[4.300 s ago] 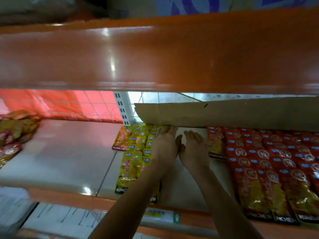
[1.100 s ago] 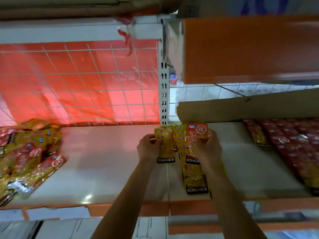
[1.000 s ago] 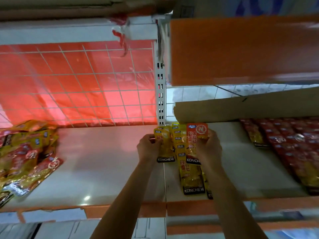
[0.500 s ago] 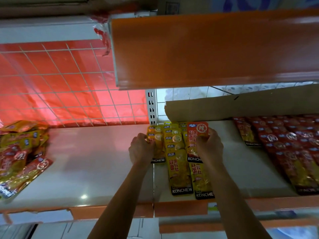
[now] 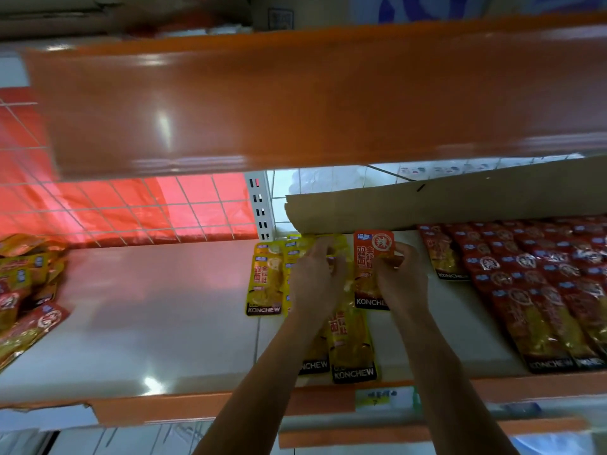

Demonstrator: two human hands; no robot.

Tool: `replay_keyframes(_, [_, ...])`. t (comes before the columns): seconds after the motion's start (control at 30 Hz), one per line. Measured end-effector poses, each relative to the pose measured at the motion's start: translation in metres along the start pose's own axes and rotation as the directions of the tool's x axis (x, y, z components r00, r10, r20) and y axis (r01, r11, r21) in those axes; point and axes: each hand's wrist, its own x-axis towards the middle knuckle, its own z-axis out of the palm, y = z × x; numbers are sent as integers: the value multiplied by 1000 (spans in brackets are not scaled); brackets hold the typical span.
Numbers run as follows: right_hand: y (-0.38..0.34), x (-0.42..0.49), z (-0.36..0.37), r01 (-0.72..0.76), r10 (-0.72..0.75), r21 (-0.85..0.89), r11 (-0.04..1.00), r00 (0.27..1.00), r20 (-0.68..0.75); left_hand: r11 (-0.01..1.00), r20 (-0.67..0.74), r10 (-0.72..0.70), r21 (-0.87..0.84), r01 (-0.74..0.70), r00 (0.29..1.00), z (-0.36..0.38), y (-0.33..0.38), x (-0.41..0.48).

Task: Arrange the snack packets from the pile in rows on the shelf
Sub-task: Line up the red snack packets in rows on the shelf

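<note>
Where the pile lies: the pile (image 5: 23, 290) of mixed yellow and red snack packets sits heaped at the far left of the shelf (image 5: 157, 307), against the back.
Surface: white, glossy shelf with an orange front edge (image 5: 197, 408); a paper label (image 5: 377, 397) is fixed to that edge below the hands.
Back wall, left bay: wire mesh (image 5: 203, 208) with a red sheet (image 5: 98, 205) behind it.
Divider: white slotted upright (image 5: 259, 205) at the back, between the two bays.
Overhead: orange face of the upper shelf (image 5: 295, 100), blurred, spanning the view.
Back wall, right bay: brown cardboard strip (image 5: 460, 201) standing along the back of the shelf.
Yellow packet (image 5: 266, 280): lies flat just right of the upright, apart from both hands.
Yellow row (image 5: 351, 349): overlapping packets running from the back to the front edge, partly hidden under the left forearm.
Left hand (image 5: 317, 277): fingers bent, tips on the back end of the yellow row; whether they pinch a packet cannot be told.
Red packet (image 5: 371, 257): held upright over the shelf, just right of the yellow row.
Right hand (image 5: 400, 277): fingers curled, pinching the red packet by its right edge.
Red rows (image 5: 542, 290): overlapping red packets laid in lines across the right of the shelf.
</note>
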Motion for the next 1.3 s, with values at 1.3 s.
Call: replay_keyframes(1.3, [80, 62, -145, 205, -179, -673, 710, 978, 108, 996, 221, -89, 43, 81, 971, 172, 92, -16])
